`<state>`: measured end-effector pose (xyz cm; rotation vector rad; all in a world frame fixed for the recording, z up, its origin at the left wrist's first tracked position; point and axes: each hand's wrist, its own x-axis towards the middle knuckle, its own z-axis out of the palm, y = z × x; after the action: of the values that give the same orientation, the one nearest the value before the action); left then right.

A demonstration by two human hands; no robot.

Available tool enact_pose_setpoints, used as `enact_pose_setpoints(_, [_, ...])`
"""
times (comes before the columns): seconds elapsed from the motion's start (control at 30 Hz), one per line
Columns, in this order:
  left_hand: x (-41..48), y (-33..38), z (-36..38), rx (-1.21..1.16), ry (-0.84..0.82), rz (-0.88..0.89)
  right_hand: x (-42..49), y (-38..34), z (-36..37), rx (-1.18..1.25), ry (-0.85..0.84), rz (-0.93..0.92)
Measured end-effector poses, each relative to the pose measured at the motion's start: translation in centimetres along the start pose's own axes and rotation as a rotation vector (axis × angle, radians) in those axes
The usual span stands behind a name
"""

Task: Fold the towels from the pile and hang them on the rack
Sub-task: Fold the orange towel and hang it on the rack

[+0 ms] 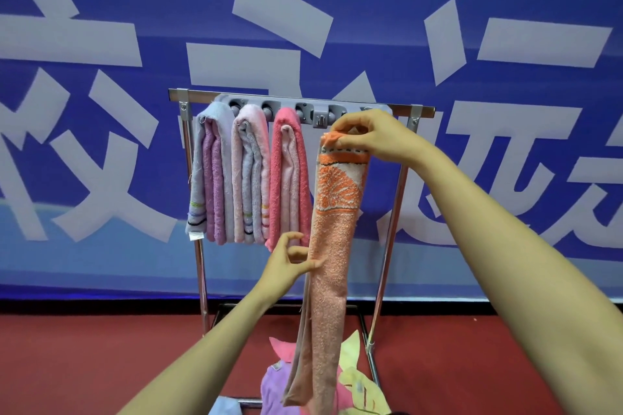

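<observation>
The right hand [367,136] pinched the top end of the orange towel [332,246] between thumb and fingertips, just below the grey holder [303,108] on the rack [414,108]. The towel hung from that pinch as a long narrow strip whose tail reached down in front of the pile [357,381] on the floor [101,347]. The left hand [286,263] was half open with its fingertips at the strip's left edge about halfway down; whether it pinched the cloth could not be told. The main risk seemed to be the small grip: only a bunched corner was held, so the weight of the long strip could pull it free before it caught in a slot. The strip also looked much longer than the three hung towels [249,175], so hanging it as it was would probably leave it uneven, and its back layer, already parting near the bottom, could splay open. A reach to the holder might also brush the coral one just beside it. The towel was looped terry, rough and nubbly, with a woven orange and cream pattern near the top and a flat dashed band at the hem. The hung ones were fluffier, in lilac, pale pink and coral, each folded into a thick flat bundle. The rack was shiny metal tube; the holder looked like moulded plastic with round knobs. Behind hung a smooth blue banner [101,111].
</observation>
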<state>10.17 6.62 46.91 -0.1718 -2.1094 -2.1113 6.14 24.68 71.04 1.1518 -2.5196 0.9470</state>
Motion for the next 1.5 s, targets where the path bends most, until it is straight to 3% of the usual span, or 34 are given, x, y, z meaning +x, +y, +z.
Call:
enact_pose_setpoints(0.17, [0.2, -0.9, -0.3, 0.048, -0.003, -0.021, -0.4, 0.0, -0.1, 0.001, -0.026, 0.001])
enact_pose_setpoints(0.4, [0.1, -1.7, 0.2, 0.178, -0.004, -0.015, 0.8, 1.2, 0.6, -0.089, 0.104, 0.081])
enact_pose_setpoints(0.57, [-0.3, 0.0, -2.5, 0.142, -0.131, -0.196, 1.4, 4.6, 0.5, -0.176, 0.192, 0.251])
enact_pose_setpoints(0.7, [0.1, 2.0, -4.1, 0.102, -0.134, -0.185, 0.8, 8.6, 1.9, -0.229, 0.215, 0.439])
enact_pose_setpoints(0.87, [3.1, 6.5, -2.9, 0.109, 0.045, -0.093, -1.9, 12.2, 6.8, -0.397, -0.011, 0.637])
enact_pose_setpoints(0.93, [4.3, 7.8, -2.1, 0.244, 0.042, -0.068, -3.5, 11.9, 9.2, -0.28, -0.11, 0.645])
enact_pose_setpoints(1.1, [4.9, 8.8, -0.6, 0.347, 0.029, -0.106, -7.3, 9.5, 13.9, 0.362, -0.287, 0.816])
enact_pose_setpoints(1.27, [4.5, 9.3, -1.5, 0.305, 0.042, -0.182, -6.8, 9.7, 15.9, 0.831, -0.093, 0.87])
enact_pose_setpoints(1.4, [4.0, 9.5, -2.3, 0.306, 0.042, -0.219, -5.5, 8.8, 14.9, 1.027, -0.074, 0.893])
enact_pose_setpoints(1.5, [4.0, 9.3, -2.9, 0.277, 0.063, -0.251, -5.1, 7.9, 13.9, 1.022, -0.007, 0.928])
